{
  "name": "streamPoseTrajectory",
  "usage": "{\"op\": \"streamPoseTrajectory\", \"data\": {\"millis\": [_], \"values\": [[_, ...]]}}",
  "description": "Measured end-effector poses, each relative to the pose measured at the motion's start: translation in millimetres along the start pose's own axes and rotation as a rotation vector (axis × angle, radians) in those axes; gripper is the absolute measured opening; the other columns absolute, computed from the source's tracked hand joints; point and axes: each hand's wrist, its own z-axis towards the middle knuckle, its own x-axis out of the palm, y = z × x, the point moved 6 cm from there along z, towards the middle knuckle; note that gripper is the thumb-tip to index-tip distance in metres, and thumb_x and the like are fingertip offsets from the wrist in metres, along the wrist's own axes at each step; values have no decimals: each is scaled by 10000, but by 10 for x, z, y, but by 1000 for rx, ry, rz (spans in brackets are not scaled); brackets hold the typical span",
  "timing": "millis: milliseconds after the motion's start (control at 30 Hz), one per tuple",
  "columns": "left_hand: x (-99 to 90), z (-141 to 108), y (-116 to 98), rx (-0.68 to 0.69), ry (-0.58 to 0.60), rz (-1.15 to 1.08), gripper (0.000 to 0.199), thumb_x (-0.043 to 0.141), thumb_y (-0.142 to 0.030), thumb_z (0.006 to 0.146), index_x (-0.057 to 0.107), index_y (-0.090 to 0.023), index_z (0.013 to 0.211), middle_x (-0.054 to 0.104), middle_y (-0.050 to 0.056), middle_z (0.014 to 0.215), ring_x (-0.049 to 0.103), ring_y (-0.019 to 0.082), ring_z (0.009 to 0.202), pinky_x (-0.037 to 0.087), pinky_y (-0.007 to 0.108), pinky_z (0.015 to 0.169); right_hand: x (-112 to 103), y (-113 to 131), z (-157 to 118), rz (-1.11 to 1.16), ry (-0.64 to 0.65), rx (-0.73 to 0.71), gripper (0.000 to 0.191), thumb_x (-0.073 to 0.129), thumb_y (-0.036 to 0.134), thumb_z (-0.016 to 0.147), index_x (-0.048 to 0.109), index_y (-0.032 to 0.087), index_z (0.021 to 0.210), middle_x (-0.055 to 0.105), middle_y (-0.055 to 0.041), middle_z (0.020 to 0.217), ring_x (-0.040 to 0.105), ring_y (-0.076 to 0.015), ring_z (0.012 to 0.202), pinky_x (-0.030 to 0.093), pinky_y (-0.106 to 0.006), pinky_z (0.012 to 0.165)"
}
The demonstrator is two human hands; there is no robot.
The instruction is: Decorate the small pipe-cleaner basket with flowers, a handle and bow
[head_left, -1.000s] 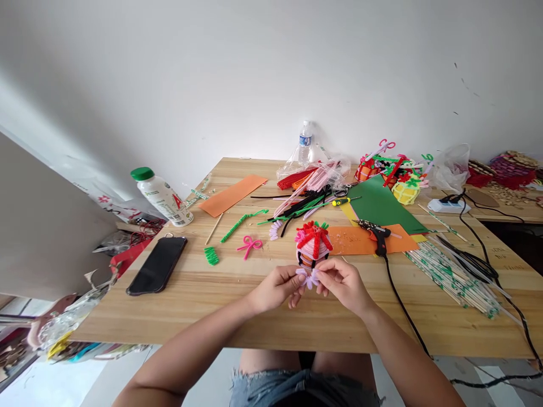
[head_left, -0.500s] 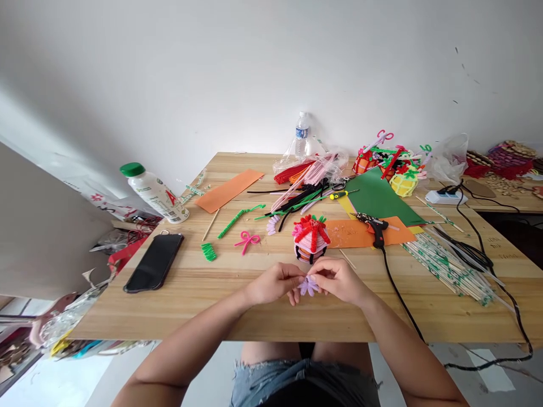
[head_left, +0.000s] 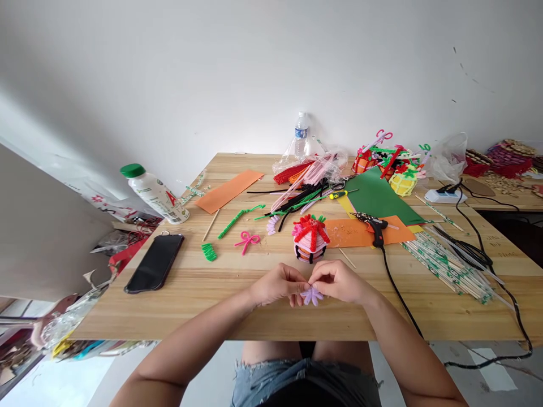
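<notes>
A small lilac pipe-cleaner flower (head_left: 313, 297) with looped petals hangs between my two hands, just above the table near its front edge. My left hand (head_left: 283, 284) pinches it from the left with thumb and forefinger. From the right, my right hand (head_left: 337, 280) pinches its upper part, and the fingertips of both hands nearly meet. Just beyond them stands a little house-like pipe-cleaner piece (head_left: 311, 240) with a red top and pink, orange and black sides. A pink pipe-cleaner bow (head_left: 247, 242) and a green coiled pipe cleaner (head_left: 208, 252) lie to the left.
A glue gun (head_left: 376, 228) rests on orange card (head_left: 345, 233), its cable running off the front edge. Wrapped sticks (head_left: 452, 271) lie at right. A phone (head_left: 155, 263) and a white bottle (head_left: 155, 193) stand left. Loose pipe cleaners (head_left: 303, 181) and green card (head_left: 382, 198) are behind.
Both hands have shifted slightly with the lilac flower, which now sits a little lower and further right, its petals turned downward. The things on the table have stayed in place.
</notes>
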Motion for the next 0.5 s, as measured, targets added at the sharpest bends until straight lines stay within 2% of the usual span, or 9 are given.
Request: {"op": "streamPoseTrajectory", "data": {"millis": [133, 233, 333, 500], "values": [[-2, -1, -34, 34, -14, 1, 428, 825, -481, 607, 726, -80, 715, 679, 48, 597, 586, 104, 496, 489, 222, 496, 50, -99, -7, 122, 40, 165, 82, 689, 217, 737, 670, 137, 745, 632, -15, 686, 569, -97, 585, 429, -194, 506], [7, -12, -56, 46, 18, 26, 396, 821, -453, 623, 732, -77, 710, 668, 45, 589, 588, 108, 507, 486, 220, 506, 108, -149, -15, 245, 47, 268, 186, 742, 254, 702, 601, 150, 764, 593, 19, 637, 555, -91, 541, 423, -183, 455], [-6, -42, -117, 76, 20, 23, 365, 818, -428, 637, 732, -79, 703, 656, 40, 585, 585, 110, 514, 476, 215, 502, 133, -127, 4, 341, 22, 259, 284, 772, 342, 701, 599, 154, 825, 577, 27, 628, 554, -96, 527, 440, -192, 429], [-71, -95, -276, 213, -108, -26, 356, 804, -426, 664, 721, -80, 673, 656, 43, 601, 579, 103, 520, 483, 214, 519, 38, -104, 46, 384, -148, 199, 374, 732, 480, 747, 624, 142, 865, 604, -1, 642, 538, -87, 514, 422, -196, 433]]}}
